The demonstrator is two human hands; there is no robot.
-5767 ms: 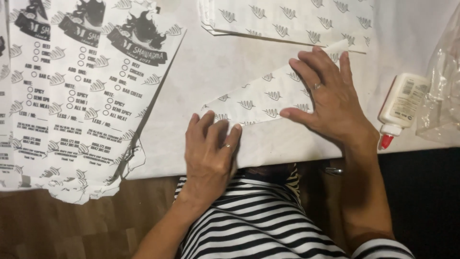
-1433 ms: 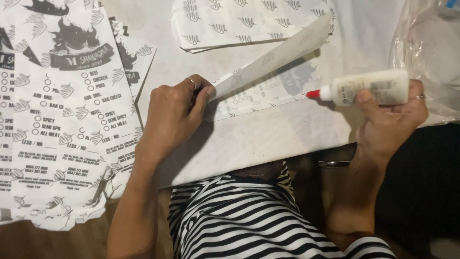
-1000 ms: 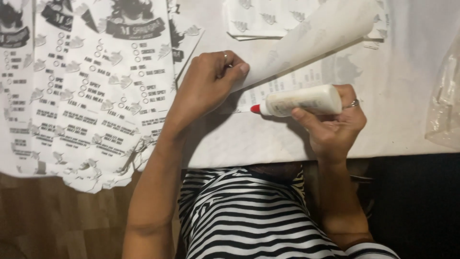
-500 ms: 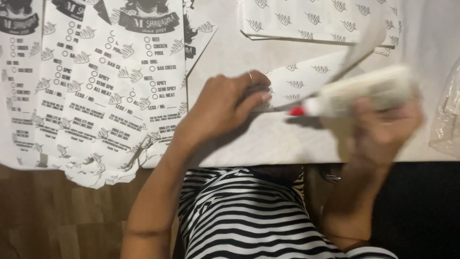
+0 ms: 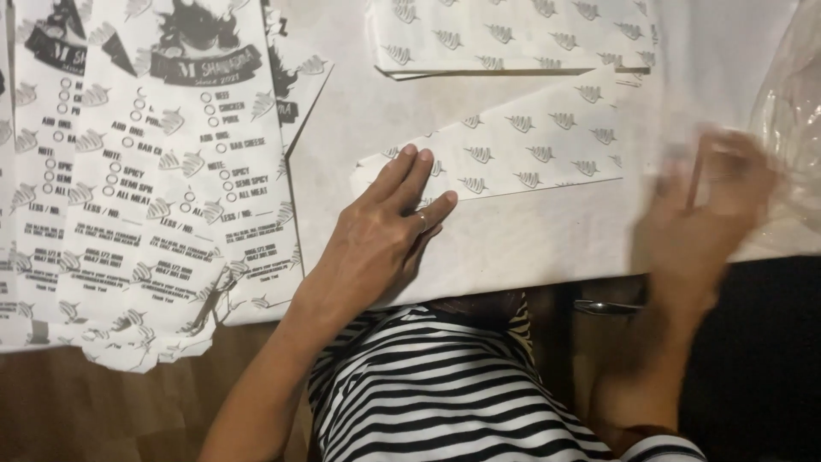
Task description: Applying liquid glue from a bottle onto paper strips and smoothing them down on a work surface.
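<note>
White-covered worktop [image 5: 530, 248], wooden floor below its near edge. Folded patterned paper wrapper [image 5: 522, 141] lying flat at the middle, pointed end toward the left. Left hand [image 5: 385, 231] palm-down on that pointed end, fingers [image 5: 410, 175] stretched out and close together, pressing the paper. Right hand [image 5: 701, 222] blurred near the wrapper's right end; finger state impossible to tell. Stack of similar wrappers [image 5: 505, 34] just beyond. Printed order sheets [image 5: 145, 171] overlapping at left. Clear plastic bag [image 5: 791, 111] at far right.
</note>
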